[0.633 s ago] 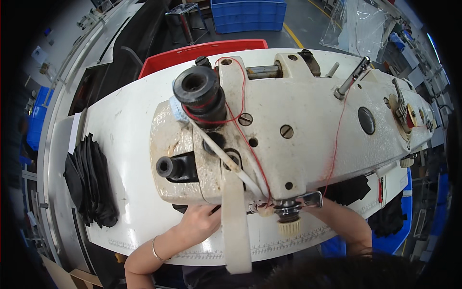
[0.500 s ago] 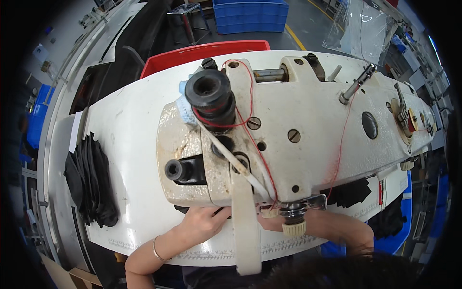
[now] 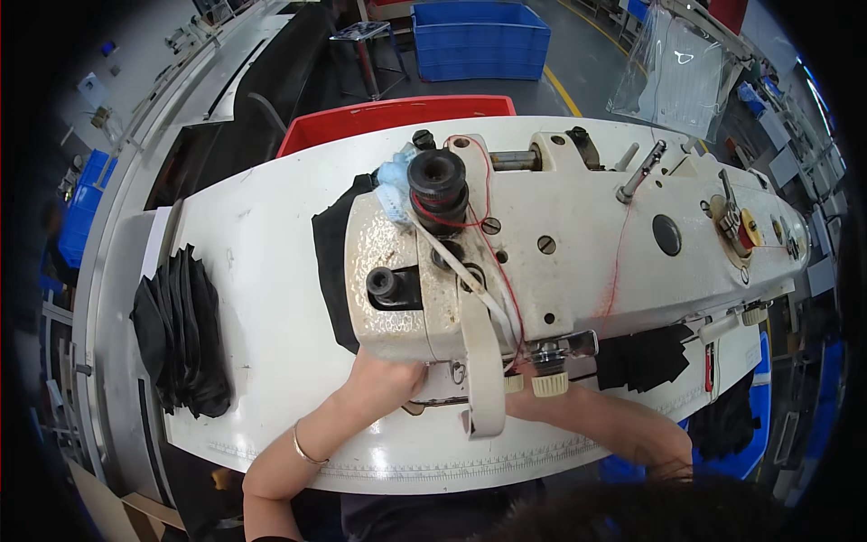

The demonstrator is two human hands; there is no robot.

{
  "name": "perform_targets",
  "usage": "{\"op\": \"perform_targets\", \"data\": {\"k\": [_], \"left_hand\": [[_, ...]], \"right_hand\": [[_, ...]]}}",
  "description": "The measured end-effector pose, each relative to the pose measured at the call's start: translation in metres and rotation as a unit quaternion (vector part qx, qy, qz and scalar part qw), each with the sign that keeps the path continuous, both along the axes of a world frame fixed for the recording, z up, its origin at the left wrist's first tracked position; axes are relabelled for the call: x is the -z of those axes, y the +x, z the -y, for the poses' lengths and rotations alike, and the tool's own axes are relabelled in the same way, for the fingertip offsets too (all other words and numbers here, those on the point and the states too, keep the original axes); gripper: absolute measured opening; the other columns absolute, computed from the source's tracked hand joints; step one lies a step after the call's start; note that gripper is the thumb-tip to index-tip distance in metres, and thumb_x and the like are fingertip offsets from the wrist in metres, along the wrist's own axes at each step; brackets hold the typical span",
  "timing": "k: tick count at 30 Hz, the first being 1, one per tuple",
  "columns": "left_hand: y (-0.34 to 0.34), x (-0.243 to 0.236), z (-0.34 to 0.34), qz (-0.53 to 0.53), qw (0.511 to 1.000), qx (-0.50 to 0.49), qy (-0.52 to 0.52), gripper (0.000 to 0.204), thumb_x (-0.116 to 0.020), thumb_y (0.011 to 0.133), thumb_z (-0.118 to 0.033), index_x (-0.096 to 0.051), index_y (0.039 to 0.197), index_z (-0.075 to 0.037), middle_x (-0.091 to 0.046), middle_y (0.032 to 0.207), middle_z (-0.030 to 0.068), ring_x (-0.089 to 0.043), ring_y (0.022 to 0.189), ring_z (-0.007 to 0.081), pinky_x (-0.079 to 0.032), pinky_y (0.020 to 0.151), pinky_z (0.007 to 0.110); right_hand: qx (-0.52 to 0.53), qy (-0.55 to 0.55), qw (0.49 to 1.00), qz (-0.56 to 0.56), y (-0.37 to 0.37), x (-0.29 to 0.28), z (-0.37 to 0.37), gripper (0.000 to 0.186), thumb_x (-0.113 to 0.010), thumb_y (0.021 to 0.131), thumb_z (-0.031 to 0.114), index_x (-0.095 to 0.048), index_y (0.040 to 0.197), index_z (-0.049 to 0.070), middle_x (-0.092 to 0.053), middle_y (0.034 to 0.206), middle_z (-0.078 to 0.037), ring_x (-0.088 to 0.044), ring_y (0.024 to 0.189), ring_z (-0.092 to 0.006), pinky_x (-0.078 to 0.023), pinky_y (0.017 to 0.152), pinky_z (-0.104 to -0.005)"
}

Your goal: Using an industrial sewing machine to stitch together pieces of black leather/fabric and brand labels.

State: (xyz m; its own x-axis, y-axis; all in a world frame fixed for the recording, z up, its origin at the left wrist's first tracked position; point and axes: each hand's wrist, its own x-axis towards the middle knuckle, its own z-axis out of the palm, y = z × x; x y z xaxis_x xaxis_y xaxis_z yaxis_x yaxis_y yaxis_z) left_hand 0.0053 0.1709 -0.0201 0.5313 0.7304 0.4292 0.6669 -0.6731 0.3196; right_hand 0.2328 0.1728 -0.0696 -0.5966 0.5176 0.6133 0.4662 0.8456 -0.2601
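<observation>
Fingers of the left hand (image 3: 384,384) and right hand (image 3: 531,406) are mostly hidden by the white metal sewing-machine head (image 3: 578,271); whether they pinch or spread, I cannot tell. A flat black fabric piece (image 3: 332,262) juts from the head's left side. Fingertips straying beneath could be pricked; slack red thread (image 3: 516,312) might snag; uneven pulling could pucker the cloth.

Far centre: a red bin (image 3: 397,115); beyond it, a blue crate (image 3: 481,59) with a stool (image 3: 361,32) to its left and a yellow floor line (image 3: 564,93) to its right. Far right: clear plastic sheeting (image 3: 673,77). Near left: brown cardboard (image 3: 108,508).
</observation>
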Motion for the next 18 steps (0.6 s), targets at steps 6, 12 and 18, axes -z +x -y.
{"op": "perform_targets", "data": {"k": [6, 12, 18], "left_hand": [[-0.001, 0.006, -0.005, -0.005, 0.996, 0.002, 0.094, 0.025, -0.064, 0.066, -0.001, -0.066, 0.091, 0.000, -0.064, 0.096, 0.0128, -0.061, 0.095, 0.0313, -0.048, 0.087, 0.044], [0.001, -0.034, 0.001, -0.098, 0.995, -0.004, -0.025, 0.019, -0.066, 0.068, -0.013, -0.064, 0.082, 0.000, -0.060, 0.092, 0.0105, -0.055, 0.093, 0.0261, -0.041, 0.082, 0.037], [-0.007, -0.082, 0.086, -0.022, 0.964, 0.230, -0.134, 0.038, -0.068, 0.083, -0.032, -0.058, 0.056, -0.008, -0.048, 0.055, 0.0012, -0.049, 0.065, 0.0178, -0.035, 0.067, 0.031]], "right_hand": [[-0.030, 0.010, 0.999, 0.009, 0.001, -0.007, -0.003, 0.014, -0.066, 0.058, 0.010, -0.061, 0.069, 0.002, -0.052, 0.066, -0.008, -0.053, 0.060, -0.0221, -0.040, 0.048, -0.0375], [-0.007, -0.034, 0.999, -0.008, -0.002, -0.039, -0.002, 0.025, -0.064, 0.083, 0.018, -0.062, 0.098, -0.002, -0.060, 0.083, -0.011, -0.060, 0.069, -0.0235, -0.047, 0.057, -0.0364], [-0.019, -0.880, 0.399, -0.255, -0.008, -0.077, 0.037, 0.047, -0.050, 0.100, 0.039, -0.052, 0.125, -0.001, -0.064, 0.109, -0.010, -0.063, 0.101, -0.0219, -0.051, 0.085, -0.0322]]}}
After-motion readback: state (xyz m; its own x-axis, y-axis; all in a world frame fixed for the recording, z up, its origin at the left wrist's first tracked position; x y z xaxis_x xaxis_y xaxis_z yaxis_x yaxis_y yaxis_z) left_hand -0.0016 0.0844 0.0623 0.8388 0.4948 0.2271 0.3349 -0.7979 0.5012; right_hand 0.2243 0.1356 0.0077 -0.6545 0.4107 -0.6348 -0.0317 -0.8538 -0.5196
